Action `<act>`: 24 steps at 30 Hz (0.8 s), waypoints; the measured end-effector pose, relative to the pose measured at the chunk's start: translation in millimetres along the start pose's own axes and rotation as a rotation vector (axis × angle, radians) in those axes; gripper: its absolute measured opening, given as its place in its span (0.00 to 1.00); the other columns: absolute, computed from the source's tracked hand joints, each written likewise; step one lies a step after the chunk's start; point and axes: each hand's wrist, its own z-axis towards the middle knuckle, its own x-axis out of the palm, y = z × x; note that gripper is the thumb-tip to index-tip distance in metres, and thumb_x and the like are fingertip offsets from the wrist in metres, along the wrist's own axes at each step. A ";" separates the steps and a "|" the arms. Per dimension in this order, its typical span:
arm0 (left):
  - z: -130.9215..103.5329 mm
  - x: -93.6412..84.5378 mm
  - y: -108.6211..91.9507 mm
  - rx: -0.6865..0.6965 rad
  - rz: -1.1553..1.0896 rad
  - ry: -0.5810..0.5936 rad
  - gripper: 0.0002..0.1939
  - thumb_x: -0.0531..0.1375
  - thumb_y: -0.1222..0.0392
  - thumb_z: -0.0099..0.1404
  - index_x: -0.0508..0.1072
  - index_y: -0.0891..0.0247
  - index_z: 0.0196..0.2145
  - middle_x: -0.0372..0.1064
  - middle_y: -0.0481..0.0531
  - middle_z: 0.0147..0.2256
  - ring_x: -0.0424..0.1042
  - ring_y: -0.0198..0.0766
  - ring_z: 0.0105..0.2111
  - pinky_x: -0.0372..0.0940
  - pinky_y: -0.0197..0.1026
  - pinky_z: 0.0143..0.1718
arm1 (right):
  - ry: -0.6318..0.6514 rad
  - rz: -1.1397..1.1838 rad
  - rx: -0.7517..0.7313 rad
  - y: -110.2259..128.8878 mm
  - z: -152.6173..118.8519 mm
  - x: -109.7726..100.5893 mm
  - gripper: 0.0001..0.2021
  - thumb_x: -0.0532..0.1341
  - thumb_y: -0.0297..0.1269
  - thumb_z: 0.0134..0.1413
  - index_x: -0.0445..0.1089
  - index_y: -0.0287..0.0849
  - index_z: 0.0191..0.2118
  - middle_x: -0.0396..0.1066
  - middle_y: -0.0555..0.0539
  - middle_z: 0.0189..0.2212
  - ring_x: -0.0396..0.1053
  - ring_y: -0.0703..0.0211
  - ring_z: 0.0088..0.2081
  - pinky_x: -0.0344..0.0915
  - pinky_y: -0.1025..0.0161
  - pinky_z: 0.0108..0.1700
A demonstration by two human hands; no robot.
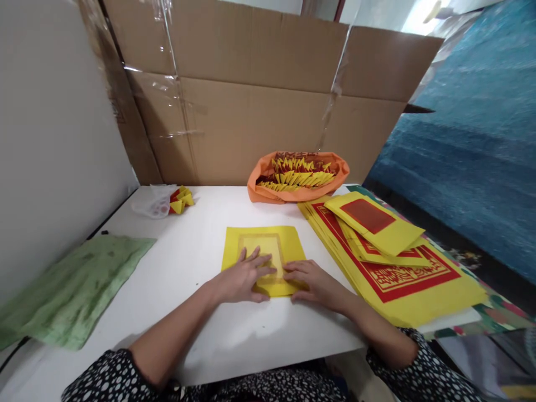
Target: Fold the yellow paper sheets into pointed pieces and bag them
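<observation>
A yellow sheet of paper (288, 240) with a paler, faintly bordered rectangle in its middle lies flat on the white table in front of me. My left hand (247, 274) rests on its lower left part, fingers spread over the pale rectangle. At the sheet's lower right edge, my right hand (312, 283) lies with its fingers stretched out on the paper. Neither hand grips anything. Whether the sheet is one layer or folded, I cannot tell.
An orange bag (268, 195) of folded yellow papers stands at the back. Stacked yellow sheets with red prints (402, 279) lie right. A green cloth (84, 285) is left, a yellow-red folded piece (181, 200) behind it. A cardboard wall (251, 123) closes off the back.
</observation>
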 end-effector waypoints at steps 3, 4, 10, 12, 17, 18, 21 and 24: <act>-0.4 0.1 1.2 0.008 0.024 0.003 0.38 0.66 0.44 0.56 0.62 0.56 0.61 0.48 0.63 0.66 0.41 0.69 0.65 0.38 0.76 0.58 | 0.003 0.014 -0.020 -0.5 1.6 -2.0 0.21 0.70 0.42 0.50 0.70 0.44 0.50 0.72 0.43 0.51 0.66 0.49 0.55 0.59 0.52 0.55; -0.4 0.0 1.3 0.011 0.034 0.006 0.38 0.66 0.44 0.56 0.62 0.55 0.61 0.48 0.63 0.66 0.41 0.69 0.65 0.38 0.76 0.58 | 0.005 0.016 -0.024 -0.8 2.2 -2.9 0.20 0.69 0.41 0.51 0.71 0.44 0.49 0.73 0.43 0.50 0.67 0.49 0.54 0.59 0.52 0.54; -0.1 -4.0 0.7 0.032 0.025 0.015 0.35 0.64 0.44 0.59 0.62 0.54 0.61 0.51 0.61 0.65 0.42 0.70 0.65 0.38 0.77 0.58 | 0.014 -0.041 -0.033 1.5 4.7 -7.4 0.12 0.66 0.39 0.55 0.72 0.45 0.46 0.75 0.45 0.46 0.71 0.53 0.48 0.59 0.55 0.52; -0.5 -5.8 -0.1 0.041 0.007 0.020 0.34 0.64 0.45 0.60 0.62 0.53 0.61 0.52 0.60 0.64 0.43 0.69 0.65 0.38 0.77 0.58 | -0.005 -0.080 -0.035 5.8 5.7 -7.7 0.17 0.67 0.44 0.54 0.71 0.45 0.48 0.73 0.43 0.49 0.70 0.52 0.49 0.59 0.54 0.52; -1.6 -5.9 -1.2 0.060 -0.017 0.007 0.34 0.65 0.47 0.58 0.63 0.53 0.60 0.56 0.59 0.63 0.46 0.66 0.64 0.39 0.75 0.59 | 0.012 -0.173 -0.049 15.6 8.8 -5.9 0.19 0.67 0.45 0.54 0.70 0.44 0.49 0.71 0.42 0.52 0.69 0.50 0.49 0.58 0.53 0.51; -1.7 -5.2 -1.1 0.065 -0.018 0.001 0.34 0.66 0.47 0.58 0.64 0.53 0.60 0.56 0.59 0.62 0.46 0.66 0.64 0.39 0.74 0.59 | 0.019 -0.187 -0.053 16.1 9.3 -5.5 0.17 0.66 0.44 0.55 0.70 0.44 0.49 0.72 0.42 0.51 0.69 0.50 0.49 0.58 0.52 0.52; -1.9 -4.6 -1.1 0.076 -0.027 -0.015 0.34 0.67 0.47 0.56 0.65 0.54 0.59 0.57 0.59 0.62 0.47 0.67 0.64 0.39 0.74 0.59 | 0.030 -0.189 -0.069 14.9 9.7 -5.1 0.13 0.64 0.41 0.58 0.71 0.44 0.47 0.73 0.43 0.49 0.70 0.51 0.49 0.56 0.51 0.53; -2.5 -7.9 -3.6 0.078 -0.040 -0.010 0.33 0.67 0.50 0.56 0.65 0.53 0.59 0.58 0.58 0.61 0.48 0.66 0.64 0.40 0.73 0.59 | 0.029 -0.163 -0.083 13.2 8.9 -5.8 0.10 0.62 0.39 0.60 0.71 0.43 0.46 0.74 0.44 0.47 0.70 0.54 0.49 0.54 0.52 0.54</act>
